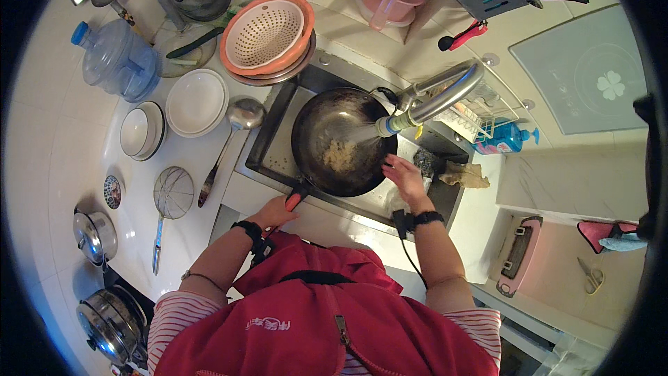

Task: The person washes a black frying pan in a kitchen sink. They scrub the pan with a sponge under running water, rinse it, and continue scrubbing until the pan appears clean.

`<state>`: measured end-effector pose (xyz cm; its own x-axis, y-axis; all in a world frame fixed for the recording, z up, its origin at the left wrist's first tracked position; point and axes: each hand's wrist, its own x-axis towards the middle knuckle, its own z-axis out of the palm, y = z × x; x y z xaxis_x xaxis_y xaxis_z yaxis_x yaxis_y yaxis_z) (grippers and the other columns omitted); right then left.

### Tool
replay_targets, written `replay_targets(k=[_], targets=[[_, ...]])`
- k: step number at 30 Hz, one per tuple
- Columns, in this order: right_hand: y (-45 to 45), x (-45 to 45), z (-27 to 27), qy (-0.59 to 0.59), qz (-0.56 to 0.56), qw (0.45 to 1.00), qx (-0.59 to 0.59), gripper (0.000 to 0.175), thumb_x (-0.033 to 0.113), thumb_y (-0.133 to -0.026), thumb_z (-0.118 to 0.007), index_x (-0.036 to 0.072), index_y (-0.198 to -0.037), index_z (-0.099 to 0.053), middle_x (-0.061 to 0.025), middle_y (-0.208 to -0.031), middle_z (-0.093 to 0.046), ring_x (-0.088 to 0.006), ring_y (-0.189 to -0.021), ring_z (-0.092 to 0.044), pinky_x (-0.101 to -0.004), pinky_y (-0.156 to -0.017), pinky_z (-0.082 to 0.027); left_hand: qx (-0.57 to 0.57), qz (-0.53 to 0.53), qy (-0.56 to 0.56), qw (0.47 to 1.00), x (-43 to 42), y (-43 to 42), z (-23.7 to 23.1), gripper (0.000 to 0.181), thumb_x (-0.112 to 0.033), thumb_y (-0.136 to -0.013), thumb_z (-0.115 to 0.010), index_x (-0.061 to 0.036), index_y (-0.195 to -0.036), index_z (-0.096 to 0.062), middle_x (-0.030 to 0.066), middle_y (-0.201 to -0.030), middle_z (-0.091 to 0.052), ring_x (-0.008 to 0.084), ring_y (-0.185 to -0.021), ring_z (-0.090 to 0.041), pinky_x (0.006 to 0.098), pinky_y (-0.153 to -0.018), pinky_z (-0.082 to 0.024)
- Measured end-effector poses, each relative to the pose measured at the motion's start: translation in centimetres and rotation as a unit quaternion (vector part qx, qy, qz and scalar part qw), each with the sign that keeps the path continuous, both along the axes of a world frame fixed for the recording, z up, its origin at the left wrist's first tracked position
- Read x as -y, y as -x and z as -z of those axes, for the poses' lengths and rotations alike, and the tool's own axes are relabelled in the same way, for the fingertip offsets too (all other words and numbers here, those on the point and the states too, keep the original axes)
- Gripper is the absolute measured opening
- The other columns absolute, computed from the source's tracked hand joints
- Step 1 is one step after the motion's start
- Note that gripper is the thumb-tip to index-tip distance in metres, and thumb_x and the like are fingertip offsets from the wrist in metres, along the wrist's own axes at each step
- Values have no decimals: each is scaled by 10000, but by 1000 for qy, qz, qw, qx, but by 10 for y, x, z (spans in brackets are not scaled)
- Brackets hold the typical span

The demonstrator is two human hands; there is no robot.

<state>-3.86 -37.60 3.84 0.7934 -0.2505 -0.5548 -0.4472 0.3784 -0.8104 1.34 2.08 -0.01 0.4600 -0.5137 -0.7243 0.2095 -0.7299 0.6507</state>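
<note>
A dark wok (318, 125) rests in the steel sink (266, 138), with pale, tan-coloured matter (339, 155) at its bottom. Water sprays into it from the curved metal faucet (443, 102). My left hand (275, 213) is closed around the wok's black and red handle (295, 199). At the wok's right rim is my right hand (403, 175), its fingers loosely spread and nothing seen in them; whether they touch the rim is unclear. A dark scouring pad (425, 162) lies just right of that hand, beside a tan cloth (465, 175).
Left of the sink are a metal ladle (246, 113), white plates (194, 102), bowls (136, 133), a wire skimmer (174, 193) and stacked colanders (266, 36). A blue soap bottle (503, 138) and a wire rack (482, 115) stand at the right. Scissors (592, 277) lie lower right.
</note>
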Motion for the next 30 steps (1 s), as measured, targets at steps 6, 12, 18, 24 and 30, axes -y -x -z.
replay_targets(k=[6, 12, 18, 24, 30], targets=[[-84, -59, 10, -299, 126, 941, 94, 266, 94, -961, -479, -50, -1185, -498, -219, -1186, -566, -347, -1091, -575, -435, -992, -471, 182, 30, 77, 980, -3, 4, 17, 391, -279, -752, -729, 13, -900, -515, 120, -593, -581, 247, -466, -595, 382, -460, -479], [-114, -69, 20, -309, 186, 930, 71, 337, 203, -988, -435, -66, -1183, -493, -234, -1226, -539, -380, -1126, -543, -448, -1017, -454, 49, 6, 30, 998, -2, 1, -1, 375, -274, -742, -722, 6, -891, -523, 126, -611, -592, 246, -491, -606, 383, -480, -484], [-104, -59, 20, -304, 145, 939, 65, 453, 350, -1000, -396, -34, -1218, -500, -187, -1271, -529, -349, -1172, -510, -444, -1047, -402, 27, 8, -7, 1000, 3, -2, -14, 421, -300, -740, -732, 33, -919, -548, 175, -706, -636, 280, -574, -642, 394, -553, -506], [-93, -56, 8, -268, 88, 958, 53, 502, 413, -984, -405, 10, -1271, -493, -161, -1292, -519, -320, -1193, -491, -426, -1009, -414, 98, 29, 26, 994, 3, -3, -13, 380, -276, -756, -718, 13, -918, -531, 138, -634, -612, 242, -506, -618, 369, -507, -497], [-108, -61, 3, -285, 83, 950, 95, 551, 421, -989, -390, -6, -1334, -434, -174, -1337, -480, -326, -1212, -477, -424, -1056, -378, 68, 35, 8, 997, 1, -1, -1, 376, -251, -753, -703, 20, -958, -540, 159, -644, -615, 247, -508, -621, 377, -514, -499]])
